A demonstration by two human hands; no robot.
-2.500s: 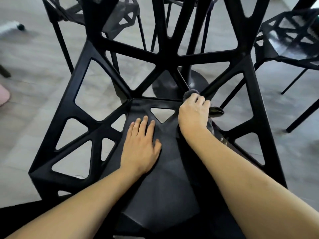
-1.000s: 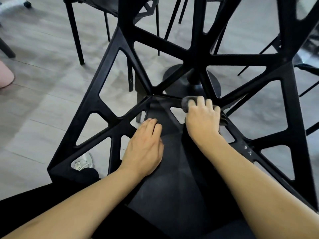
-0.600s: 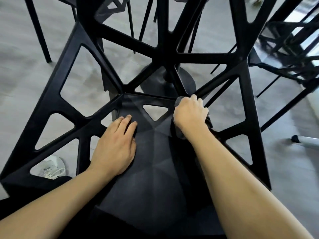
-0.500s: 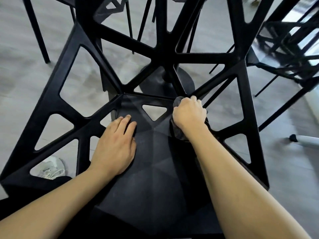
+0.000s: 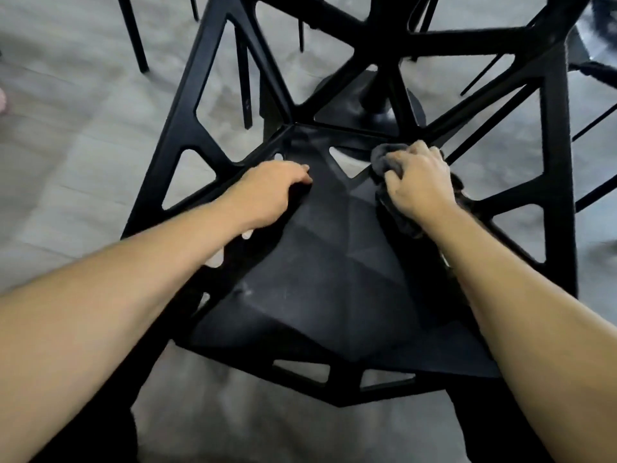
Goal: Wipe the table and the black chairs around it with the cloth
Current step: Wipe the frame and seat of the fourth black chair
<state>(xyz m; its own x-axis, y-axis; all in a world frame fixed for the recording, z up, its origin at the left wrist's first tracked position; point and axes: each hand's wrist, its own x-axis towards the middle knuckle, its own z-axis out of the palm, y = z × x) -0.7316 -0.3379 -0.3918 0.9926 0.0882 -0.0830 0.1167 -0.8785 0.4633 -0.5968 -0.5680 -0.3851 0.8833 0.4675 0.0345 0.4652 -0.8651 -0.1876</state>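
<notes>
Reaching forward and down from the near edge of the frame, both bare forearms extend over the seat of the black chair [image 5: 337, 262]. The right hand [image 5: 417, 182] sits at the seat's far right corner, knuckles up, wrist slightly raised, fingers [image 5: 395, 162] clenched around the dark grey cloth [image 5: 384, 160], which is bunched under the palm and pressed against the seat where the backrest struts meet it. The left hand [image 5: 270, 188] lies palm down on the seat's far left part, fingers bent at the knuckles with the tips on the surface, grasping nothing. Beyond the backrest, the round pedestal base [image 5: 350, 101] stands on the grey plank floor [image 5: 83, 145]; motion blur softens the frame.
</notes>
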